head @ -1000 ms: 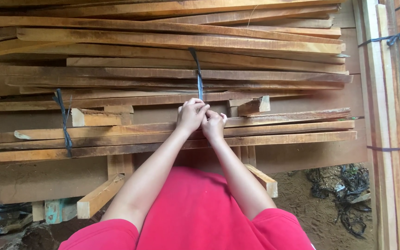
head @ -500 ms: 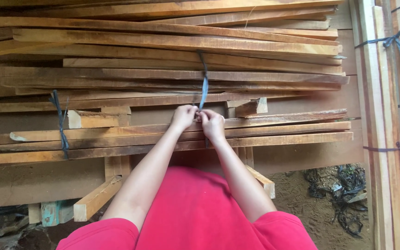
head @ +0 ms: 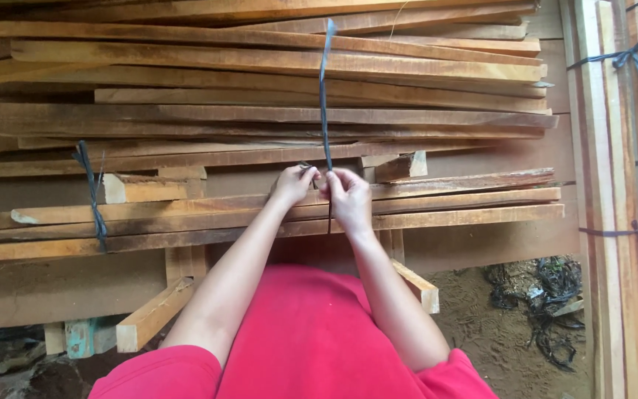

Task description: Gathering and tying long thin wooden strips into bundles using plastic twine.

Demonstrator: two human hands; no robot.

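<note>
A dark blue plastic strap [head: 324, 96] runs up from my hands across the stacked planks to the top of the frame. My left hand [head: 294, 184] pinches its lower end beside a small knot. My right hand [head: 348, 198] is closed on the strap just to the right, knuckles up. Both hands rest over a low bundle of long thin wooden slats [head: 437, 207]. A second dark strap [head: 94, 196] is tied around the same bundle at the left.
A tall pile of rough planks [head: 260, 81] fills the view above. Bundled pale slats [head: 614, 185] tied with straps stand at the right. Short wooden blocks [head: 153, 314] support the pile. Loose dark straps [head: 548, 310] lie on the dirt floor.
The strap's free end has swung up and stretched straight along the pile. My right hand has shifted slightly right and lower; my left hand stays by the knot.
</note>
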